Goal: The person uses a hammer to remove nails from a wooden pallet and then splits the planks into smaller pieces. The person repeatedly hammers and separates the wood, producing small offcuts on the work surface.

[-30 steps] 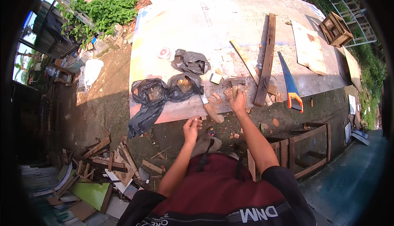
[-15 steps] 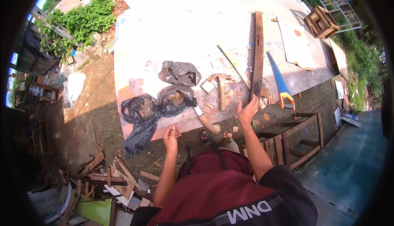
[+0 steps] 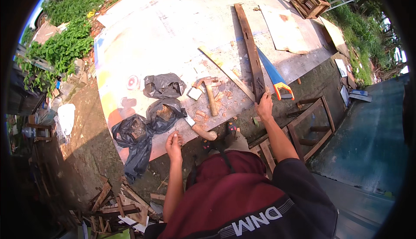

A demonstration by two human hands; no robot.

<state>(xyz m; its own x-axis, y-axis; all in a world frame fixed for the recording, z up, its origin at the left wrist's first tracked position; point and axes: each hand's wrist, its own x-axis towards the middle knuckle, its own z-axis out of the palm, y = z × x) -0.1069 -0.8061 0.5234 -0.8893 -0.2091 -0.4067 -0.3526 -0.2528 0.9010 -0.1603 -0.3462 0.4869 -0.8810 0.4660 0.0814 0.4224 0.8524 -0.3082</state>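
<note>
I had it: right hand (image 3: pixel 264 108) clamped on plank (image 3: pixel 250 50) | left hand (image 3: pixel 174 148) half-curled, grip I couldn't tell | two bags (image 3: pixel 161 128) held brown bits (image 3: pixel 164 112); third bag (image 3: pixel 164 84) hid its inside

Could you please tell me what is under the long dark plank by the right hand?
The pale work surface shows on both sides of the dark plank, with the blue saw running up to its right edge. What lies directly beneath is covered, so I cannot tell.
</note>
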